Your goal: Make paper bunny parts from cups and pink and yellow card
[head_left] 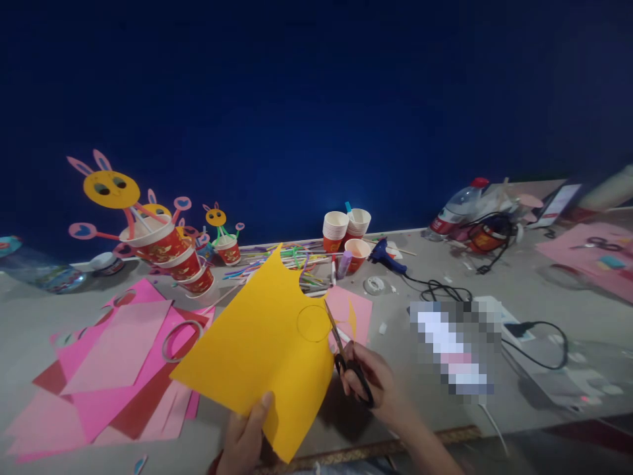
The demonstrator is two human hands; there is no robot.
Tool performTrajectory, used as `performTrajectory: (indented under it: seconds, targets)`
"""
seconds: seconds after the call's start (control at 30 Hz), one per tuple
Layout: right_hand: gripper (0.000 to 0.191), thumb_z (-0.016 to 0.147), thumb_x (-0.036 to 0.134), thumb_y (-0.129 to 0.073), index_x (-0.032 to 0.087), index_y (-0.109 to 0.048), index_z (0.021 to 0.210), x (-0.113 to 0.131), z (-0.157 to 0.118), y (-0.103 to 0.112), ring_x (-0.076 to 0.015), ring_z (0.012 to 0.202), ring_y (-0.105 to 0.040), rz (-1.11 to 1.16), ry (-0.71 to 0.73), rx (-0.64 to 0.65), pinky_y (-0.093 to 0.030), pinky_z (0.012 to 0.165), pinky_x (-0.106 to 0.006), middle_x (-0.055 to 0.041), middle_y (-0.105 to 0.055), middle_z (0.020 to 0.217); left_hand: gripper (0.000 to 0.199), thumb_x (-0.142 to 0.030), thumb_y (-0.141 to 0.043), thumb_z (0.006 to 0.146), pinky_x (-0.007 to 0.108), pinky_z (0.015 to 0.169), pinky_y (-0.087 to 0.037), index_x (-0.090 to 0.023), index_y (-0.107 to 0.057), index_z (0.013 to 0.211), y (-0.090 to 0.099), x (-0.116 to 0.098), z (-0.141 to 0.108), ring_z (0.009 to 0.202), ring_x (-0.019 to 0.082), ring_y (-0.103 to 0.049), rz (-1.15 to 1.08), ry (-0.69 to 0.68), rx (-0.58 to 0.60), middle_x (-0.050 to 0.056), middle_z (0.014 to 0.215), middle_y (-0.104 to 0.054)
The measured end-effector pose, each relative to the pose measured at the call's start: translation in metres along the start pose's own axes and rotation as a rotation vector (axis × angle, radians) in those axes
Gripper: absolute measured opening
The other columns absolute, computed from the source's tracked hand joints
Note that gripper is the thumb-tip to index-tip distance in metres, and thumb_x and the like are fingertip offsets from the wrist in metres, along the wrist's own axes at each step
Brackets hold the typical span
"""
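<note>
A yellow sheet of paper (257, 330) is pinched at its lower edge by my left hand (248, 429), the thumb lying on top. My right hand (370, 379) grips black-handled scissors (336, 330), whose blades lie at the sheet's right edge. Beside the blades a circle (314, 323) is drawn on the yellow paper. Curved notches have been cut from the sheet's upper right edge. Behind the scissors lies a pink piece of paper (360, 305) with a thin yellow scrap on it.
Pink and red papers (113, 349) with a tape ring (171, 340) lie at left. Behind them stand stacked cups (190, 264) bearing a paper bunny figure (111, 190). Further back are coloured sticks (257, 254), paper cups (335, 227), a blue glue gun (388, 257) and a bottle (457, 208). Cables (440, 290) cross the right side.
</note>
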State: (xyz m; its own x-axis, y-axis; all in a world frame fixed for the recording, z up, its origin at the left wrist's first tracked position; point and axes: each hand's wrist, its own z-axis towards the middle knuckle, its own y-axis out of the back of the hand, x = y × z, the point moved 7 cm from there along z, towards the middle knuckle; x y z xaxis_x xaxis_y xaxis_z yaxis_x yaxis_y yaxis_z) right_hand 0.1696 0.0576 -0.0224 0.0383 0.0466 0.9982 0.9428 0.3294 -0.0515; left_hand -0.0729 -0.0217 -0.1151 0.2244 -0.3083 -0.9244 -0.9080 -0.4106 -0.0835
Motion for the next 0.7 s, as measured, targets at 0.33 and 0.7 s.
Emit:
performTrajectory:
  seconds: [0.33,0.7]
  targets:
    - [0.04,0.086,0.055,-0.062,0.022,-0.043,0.074,-0.003,0.0,0.002,-0.0111,0.053,-0.043,-0.037,0.011,0.015,-0.037,0.052,-0.023,0.0051,-0.046,0.062,0.045,-0.053,-0.085,0.057,0.033,0.089,-0.058,-0.016,-0.077,0.082,0.006,0.005,0.002,0.102,0.031,-0.07,-0.027,0.04,-0.028,0.01,0.094,-0.079]
    - [0.03,0.086,0.037,-0.062,0.023,-0.04,0.073,-0.006,-0.001,0.007,-0.0117,0.056,-0.045,-0.083,0.005,0.025,-0.036,0.052,-0.022,0.0047,-0.048,0.064,0.048,-0.056,-0.082,0.062,0.037,0.093,-0.057,-0.016,-0.078,0.088,0.0,-0.008,0.003,0.105,0.033,-0.069,-0.018,0.024,0.036,0.012,0.096,-0.078]
